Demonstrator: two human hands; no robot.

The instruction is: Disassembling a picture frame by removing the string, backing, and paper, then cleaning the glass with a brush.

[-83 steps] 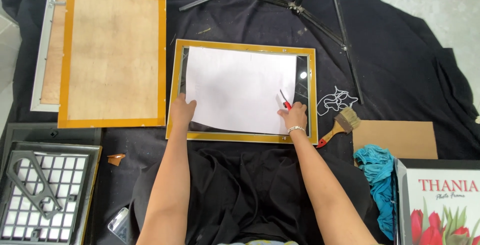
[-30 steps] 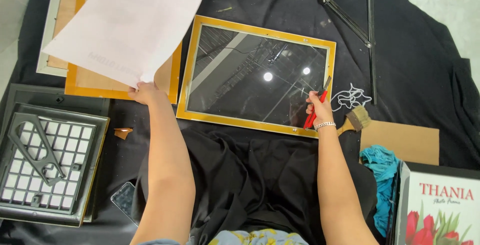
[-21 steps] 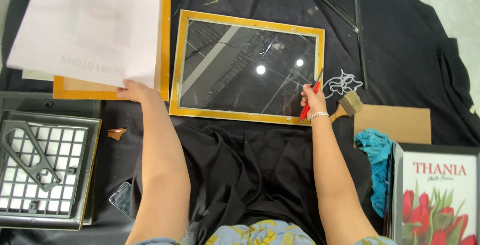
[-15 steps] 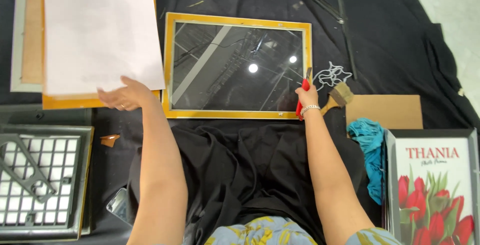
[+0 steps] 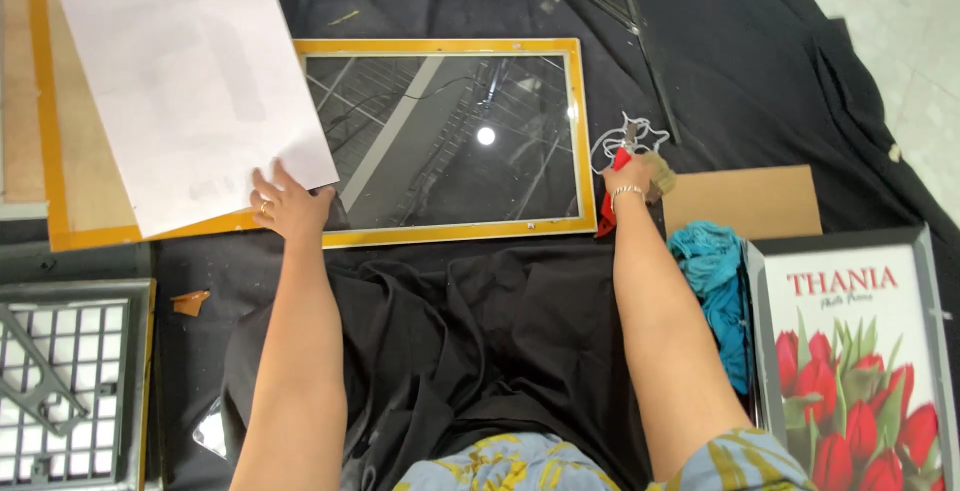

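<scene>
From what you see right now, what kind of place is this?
Probably a picture-framing work area set up on the floor: a glazed yellow frame on a black cloth, a framed tulip print, and a backing board.

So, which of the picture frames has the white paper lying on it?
The wood-backed frame at the far left, under the left hand; the glass-fronted frame beside it is uncovered.

White paper sheet (image 5: pixel 195 86) lifted off the framed glass (image 5: pixel 445 141), now laid over the backing board (image 5: pixel 60 101) by the left hand (image 5: pixel 285 206), glass bare, right hand (image 5: pixel 628 176) with red tool (image 5: pixel 610 211) moved beyond the frame's right edge.
</scene>
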